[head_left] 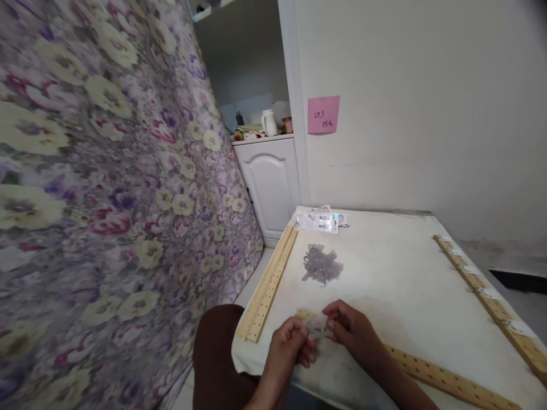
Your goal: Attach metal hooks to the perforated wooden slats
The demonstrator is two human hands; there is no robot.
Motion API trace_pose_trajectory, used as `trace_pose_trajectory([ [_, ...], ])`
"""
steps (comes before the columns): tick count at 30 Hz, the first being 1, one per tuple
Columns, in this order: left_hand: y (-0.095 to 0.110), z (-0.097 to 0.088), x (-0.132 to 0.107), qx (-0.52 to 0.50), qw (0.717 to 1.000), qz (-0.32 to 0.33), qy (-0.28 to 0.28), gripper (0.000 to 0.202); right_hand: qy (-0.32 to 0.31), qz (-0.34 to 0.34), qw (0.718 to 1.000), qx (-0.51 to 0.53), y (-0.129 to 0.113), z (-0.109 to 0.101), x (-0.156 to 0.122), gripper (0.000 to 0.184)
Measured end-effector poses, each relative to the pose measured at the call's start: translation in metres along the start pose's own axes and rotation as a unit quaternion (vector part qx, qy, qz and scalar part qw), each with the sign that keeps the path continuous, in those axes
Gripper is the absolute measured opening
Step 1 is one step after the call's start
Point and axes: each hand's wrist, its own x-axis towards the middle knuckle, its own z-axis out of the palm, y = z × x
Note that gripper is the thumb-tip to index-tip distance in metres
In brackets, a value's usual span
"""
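A small clear plastic bag point(315, 328) is held up between my two hands, low in the view over the near side of the table. My left hand point(291, 343) pinches the bag's left end between thumb and fingers. On the other side, my right hand point(351, 329) has its thumb and fingertips closed at the bag's right end, by a small shiny bit. What the bag contains is too small to make out. Beneath my hands and right forearm runs a wooden strip with holes point(444, 377). Farther off lies a pile of small clear bags point(321, 265) with metal bits.
Two perforated wooden strips point(270, 287) lie along the table's left edge. Another strip point(482, 287) on the right has several whitish pieces along it. Flat clear packages point(316, 221) rest at the back left of the cloth-covered table point(384, 256). A floral curtain point(128, 199) hangs at left.
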Motion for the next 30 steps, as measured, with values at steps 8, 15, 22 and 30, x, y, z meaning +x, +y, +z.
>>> trace_pose_trajectory([
  [8,-0.002,0.013,-0.012,-0.047,0.999,-0.023,0.000,0.033,0.043,-0.010,0.998,-0.052,-0.013,0.003,-0.006,0.031],
  [15,0.000,0.022,-0.022,-0.118,0.992,-0.051,-0.003,0.032,0.049,-0.013,0.998,-0.037,-0.014,-0.002,-0.007,0.029],
  [22,-0.009,0.021,-0.021,-0.064,0.997,-0.036,-0.020,0.033,0.009,0.000,1.000,0.013,-0.002,-0.008,-0.002,0.020],
  [30,-0.025,-0.009,-0.020,0.211,0.962,0.154,0.079,0.019,-0.002,-0.018,0.997,-0.072,0.011,-0.009,0.018,0.020],
])
